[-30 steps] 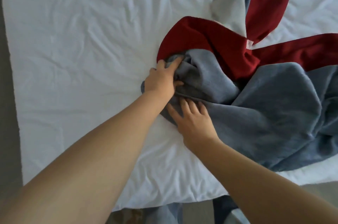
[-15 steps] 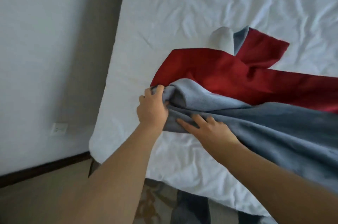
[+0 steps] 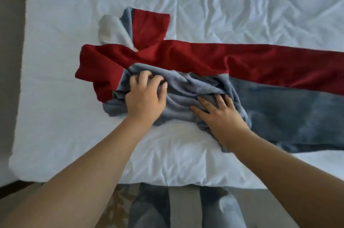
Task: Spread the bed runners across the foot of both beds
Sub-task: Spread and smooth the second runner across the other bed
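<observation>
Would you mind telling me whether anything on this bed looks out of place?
The runner is bunched and folded over itself at its left end, short of the bed edge, where the left hand grips it.

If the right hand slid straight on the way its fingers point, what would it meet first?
The right hand would run first into the bunched grey folds of the bed runner just ahead; beyond them, probably its red band.

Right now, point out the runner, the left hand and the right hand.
runner (image 3: 204, 56), head view, on its red band.
left hand (image 3: 147, 99), head view, on its back.
right hand (image 3: 223, 118), head view, on its back.
</observation>
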`<state>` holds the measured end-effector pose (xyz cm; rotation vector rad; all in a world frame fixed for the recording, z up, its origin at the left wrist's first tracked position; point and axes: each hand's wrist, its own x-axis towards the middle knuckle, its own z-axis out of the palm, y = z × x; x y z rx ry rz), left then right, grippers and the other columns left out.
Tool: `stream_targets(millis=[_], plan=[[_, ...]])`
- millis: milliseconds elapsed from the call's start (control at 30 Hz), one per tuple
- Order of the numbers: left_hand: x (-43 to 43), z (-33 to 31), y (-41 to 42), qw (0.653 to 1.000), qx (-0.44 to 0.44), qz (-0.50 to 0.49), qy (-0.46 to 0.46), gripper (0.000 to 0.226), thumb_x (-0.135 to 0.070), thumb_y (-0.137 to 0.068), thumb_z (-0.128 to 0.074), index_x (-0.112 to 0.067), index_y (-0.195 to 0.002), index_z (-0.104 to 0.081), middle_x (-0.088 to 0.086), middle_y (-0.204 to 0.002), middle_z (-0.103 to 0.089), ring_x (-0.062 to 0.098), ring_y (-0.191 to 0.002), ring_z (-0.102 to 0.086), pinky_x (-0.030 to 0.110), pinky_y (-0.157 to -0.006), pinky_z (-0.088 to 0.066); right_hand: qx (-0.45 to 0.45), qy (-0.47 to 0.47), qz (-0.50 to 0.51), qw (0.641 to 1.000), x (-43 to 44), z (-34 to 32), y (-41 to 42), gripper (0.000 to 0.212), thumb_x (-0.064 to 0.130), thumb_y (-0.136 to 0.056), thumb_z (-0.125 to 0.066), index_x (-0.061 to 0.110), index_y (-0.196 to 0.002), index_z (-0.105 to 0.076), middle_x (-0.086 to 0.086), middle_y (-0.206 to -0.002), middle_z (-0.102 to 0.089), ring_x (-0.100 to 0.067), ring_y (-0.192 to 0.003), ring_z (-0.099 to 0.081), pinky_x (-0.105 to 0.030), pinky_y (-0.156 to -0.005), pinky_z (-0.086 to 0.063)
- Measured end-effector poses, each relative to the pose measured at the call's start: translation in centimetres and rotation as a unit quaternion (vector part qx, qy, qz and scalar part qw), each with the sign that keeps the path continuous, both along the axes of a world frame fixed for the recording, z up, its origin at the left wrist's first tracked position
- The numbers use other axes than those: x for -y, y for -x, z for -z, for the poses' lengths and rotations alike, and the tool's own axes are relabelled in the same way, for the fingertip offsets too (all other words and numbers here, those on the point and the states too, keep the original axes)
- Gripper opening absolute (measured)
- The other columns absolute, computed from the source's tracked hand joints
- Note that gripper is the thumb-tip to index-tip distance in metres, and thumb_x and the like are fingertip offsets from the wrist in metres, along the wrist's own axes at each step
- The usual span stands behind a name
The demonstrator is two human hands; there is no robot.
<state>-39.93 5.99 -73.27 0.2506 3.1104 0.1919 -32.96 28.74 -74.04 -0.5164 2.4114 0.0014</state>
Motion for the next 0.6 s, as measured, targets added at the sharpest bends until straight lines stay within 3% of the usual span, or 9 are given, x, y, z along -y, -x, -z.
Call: stream_targets(millis=[67, 100, 133, 167, 233, 367, 433, 500, 600], plan=[[-4.8, 0.5, -0.2, 0.994, 0.012, 0.107, -0.036, 0.031, -0.045, -0.097, -0.059, -0.023, -0.116, -0.072, 0.005, -0.118, -0.064, 0.035, -0.108, -0.056, 0.045, -0.069, -0.053, -0.004, -0.045, 0.051, 0.998, -4.2, -0.1, -0.8, 0.109, 0.051, -0.080, -0.074, 0.039, -0.160, -0.002, 0.000, -0.170, 0.002, -0.044, -0.152, -0.004, -0.067, -0.120, -0.003], [-7.1, 0.8, -0.3, 0.987, 0.032, 0.151, -0.052, 0.035, -0.045, -0.096, -0.060, -0.022, -0.119, -0.072, 0.007, -0.118, -0.065, 0.037, -0.109, -0.057, 0.049, -0.078, -0.053, -0.018, -0.061, 0.072, 0.995, -5.9, -0.3, -1.2, 0.092, 0.049, -0.088, -0.065, 0.039, -0.160, -0.008, 0.000, -0.170, -0.004, -0.043, -0.152, -0.006, -0.067, -0.120, -0.004], [-9.3, 1.1, -0.6, 0.979, 0.060, 0.186, -0.059, 0.040, -0.048, -0.095, -0.060, -0.023, -0.123, -0.071, 0.008, -0.121, -0.064, 0.038, -0.111, -0.056, 0.051, -0.085, -0.051, -0.041, -0.066, 0.097, 0.992, -7.6, -0.3, -1.9, 0.067, 0.045, -0.099, -0.045, 0.038, -0.160, -0.017, -0.001, -0.169, -0.011, -0.044, -0.152, -0.009, -0.067, -0.119, -0.005], [-11.4, 1.5, -1.1, 0.971, 0.088, 0.215, -0.051, 0.045, -0.053, -0.094, -0.058, -0.025, -0.127, -0.070, 0.007, -0.125, -0.063, 0.038, -0.115, -0.054, 0.052, -0.090, -0.049, -0.059, -0.063, 0.129, 0.988, -9.3, -0.5, -2.6, 0.058, 0.040, -0.102, -0.023, 0.036, -0.159, -0.024, -0.002, -0.168, -0.018, -0.045, -0.151, -0.012, -0.066, -0.120, -0.004], [-14.7, 2.5, -2.3, 0.957, 0.128, 0.260, -0.016, 0.055, -0.063, -0.093, -0.051, -0.031, -0.136, -0.064, 0.004, -0.135, -0.058, 0.039, -0.125, -0.048, 0.053, -0.099, -0.044, -0.046, -0.081, 0.164, 0.982, -11.3, -1.0, -3.5, 0.063, 0.035, -0.098, -0.009, 0.033, -0.158, -0.029, -0.004, -0.166, -0.023, -0.046, -0.151, -0.014, -0.063, -0.121, -0.001], [-16.3, 3.8, -4.1, 0.947, 0.147, 0.286, 0.005, 0.068, -0.071, -0.087, -0.052, -0.039, -0.147, -0.050, 0.004, -0.154, -0.045, 0.047, -0.143, -0.032, 0.060, -0.116, -0.028, -0.053, -0.112, 0.174, 0.977, -10.3, -0.6, -4.4, 0.056, 0.034, -0.103, -0.040, 0.023, -0.157, -0.030, -0.012, -0.166, -0.021, -0.047, -0.151, -0.013, -0.056, -0.124, 0.001], [-14.7, 4.0, -4.1, 0.939, 0.133, 0.317, 0.016, 0.075, -0.067, -0.086, -0.056, -0.039, -0.154, -0.040, 0.004, -0.162, -0.036, 0.042, -0.151, -0.024, 0.059, -0.121, -0.022, -0.089, -0.050, 0.194, 0.976, -8.5, -0.9, -4.1, 0.049, 0.019, -0.097, -0.054, 0.012, -0.146, -0.049, -0.023, -0.160, -0.029, -0.048, -0.150, -0.020, -0.053, -0.126, -0.002], [-12.1, 3.9, -4.1, 0.932, 0.121, 0.341, -0.004, 0.079, -0.057, -0.089, -0.061, -0.030, -0.158, -0.034, 0.005, -0.167, -0.029, 0.031, -0.157, -0.018, 0.050, -0.127, -0.013, -0.167, 0.063, 0.195, 0.964, -6.3, -1.0, -4.0, 0.042, 0.007, -0.089, -0.051, 0.004, -0.129, -0.062, -0.028, -0.153, -0.039, -0.045, -0.147, -0.030, -0.050, -0.125, -0.009], [-6.6, 3.2, -4.4, 0.951, 0.067, 0.299, -0.030, 0.081, -0.036, -0.090, -0.069, -0.011, -0.158, -0.034, 0.005, -0.167, -0.029, 0.022, -0.157, -0.020, 0.040, -0.129, -0.004, -0.221, 0.156, 0.148, 0.951, -1.4, -1.0, -3.2, 0.050, 0.003, -0.081, -0.052, 0.002, -0.130, -0.061, -0.023, -0.152, -0.045, -0.039, -0.147, -0.035, -0.049, -0.124, -0.022]])
